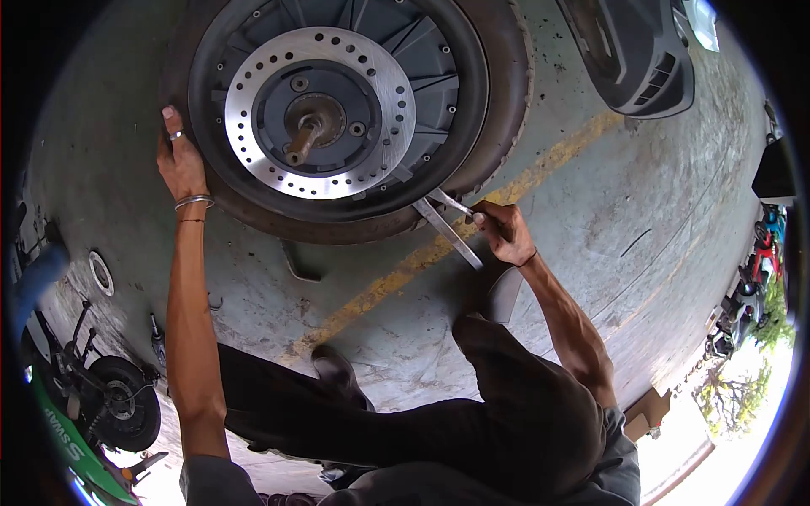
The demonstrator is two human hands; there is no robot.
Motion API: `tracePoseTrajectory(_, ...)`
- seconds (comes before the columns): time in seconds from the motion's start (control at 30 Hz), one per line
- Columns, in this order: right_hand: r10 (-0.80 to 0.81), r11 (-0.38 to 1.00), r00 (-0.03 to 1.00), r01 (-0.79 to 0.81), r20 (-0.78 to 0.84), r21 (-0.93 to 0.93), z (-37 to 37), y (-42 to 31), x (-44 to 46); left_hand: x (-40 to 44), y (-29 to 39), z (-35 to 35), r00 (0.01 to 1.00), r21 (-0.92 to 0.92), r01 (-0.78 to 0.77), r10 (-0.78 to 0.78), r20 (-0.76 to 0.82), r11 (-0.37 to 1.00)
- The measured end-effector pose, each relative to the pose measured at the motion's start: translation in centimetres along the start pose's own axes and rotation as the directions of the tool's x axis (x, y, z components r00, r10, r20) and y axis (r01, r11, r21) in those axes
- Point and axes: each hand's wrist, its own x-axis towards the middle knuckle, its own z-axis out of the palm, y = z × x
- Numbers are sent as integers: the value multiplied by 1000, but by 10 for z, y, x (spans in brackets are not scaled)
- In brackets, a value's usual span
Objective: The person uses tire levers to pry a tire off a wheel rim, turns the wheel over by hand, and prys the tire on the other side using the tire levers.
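A wheel with a black tire (506,84), dark rim and shiny drilled brake disc (396,97) lies flat on the floor, its axle (302,145) sticking up from the hub. My left hand (181,164) rests against the tire's outer left side, one ringed finger stretched out and the others partly hidden. My right hand (504,232) is closed around a metal tire lever (447,201) at the wheel's lower right edge. Just beside it, a second tire lever (451,236) sticks out from between tire and rim, with no hand on it.
A bent metal rod (295,263) lies below the wheel, near a yellow floor line (371,295). At left are a metal ring (101,274) and a motorbike wheel (125,403). A dark plastic vehicle panel (650,80) sits at upper right. My shoe (337,371) is below.
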Motion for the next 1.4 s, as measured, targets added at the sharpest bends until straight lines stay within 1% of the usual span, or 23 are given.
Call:
tracePoseTrajectory(0.1,-94,996,995,94,-19,10,3,13,9,2,1,6,1000,6,-7,7,-18,1000)
tracePoseTrajectory(0.2,-122,992,992,121,-36,-16,6,12,10,0,3,4,1000,8,3,-3,-29,1000)
tracePoseTrajectory(0.23,-79,997,997,79,0,7,5,14,10,-3,3,3,1000,6,-6,6,-27,1000)
tracePoseTrajectory(0.27,-59,998,998,59,-26,-18,4,12,10,0,4,3,999,-3,-24,24,-36,1000)
tracePoseTrajectory(0.3,-43,998,998,41,-48,-40,6,2,8,4,-4,3,995,69,-61,66,-73,996)
tracePoseTrajectory(0.4,104,990,990,-112,-96,-84,11,-26,-4,-1,4,-1,998,39,19,-17,-53,999)
tracePoseTrajectory(0.43,154,981,982,-166,-113,-104,13,-37,-12,0,0,0,997,42,6,-3,-73,999)
tracePoseTrajectory(0.47,185,971,974,-202,-134,-128,15,-43,-13,-1,-2,-1,998,43,21,-18,-62,999)
tracePoseTrajectory(0.5,168,979,970,-184,-173,-86,19,-46,-15,-1,3,-4,998,42,32,-30,-55,999)
tracePoseTrajectory(0.6,359,897,917,-390,-171,-208,18,-96,-20,-9,6,-9,998,36,50,-49,-44,998)
tracePoseTrajectory(0.67,431,850,884,-465,-180,-247,13,-107,-16,-7,12,-11,999,28,15,-14,-47,999)
tracePoseTrajectory(0.7,362,876,907,-410,-215,-255,11,-110,-16,-9,16,-10,998,27,2,0,-61,1000)
tracePoseTrajectory(0.73,353,867,915,-398,-193,-301,7,-111,-17,-13,14,-15,997,38,-9,11,-74,999)
tracePoseTrajectory(0.8,458,853,880,-475,-123,-219,2,-107,-16,-4,13,-16,998,44,-13,16,-58,999)
tracePoseTrajectory(0.87,646,753,760,-650,71,104,4,-107,-33,-2,6,-16,999,49,-23,25,-36,999)
tracePoseTrajectory(0.9,694,649,693,-720,194,247,8,-106,-38,-1,8,-15,999,41,-30,32,-42,999)
tracePoseTrajectory(1.0,544,834,838,-545,35,84,41,-76,-57,-8,5,-15,999,39,-24,25,-44,999)
tracePoseTrajectory(1.03,459,887,886,-461,-70,-26,48,-70,-60,-7,6,-14,999,37,-26,28,-44,999)
tracePoseTrajectory(1.07,348,924,930,-362,-117,-127,51,-66,-62,-6,7,-14,998,35,-26,28,-49,999)
tracePoseTrajectory(1.13,114,925,979,-166,-166,-341,55,-91,-60,-10,8,-14,998,30,-16,18,-53,999)
tracePoseTrajectory(1.23,163,884,975,-213,-153,-417,59,-103,-54,-12,7,-11,997,26,17,-15,-74,1000)
tracePoseTrajectory(1.33,158,898,954,-246,-255,-364,68,-108,-59,-15,18,-18,999,-2,29,-29,-24,1000)
tracePoseTrajectory(1.4,167,886,945,-268,-280,-377,70,-111,-55,-17,19,-18,999,-5,36,-36,-8,999)
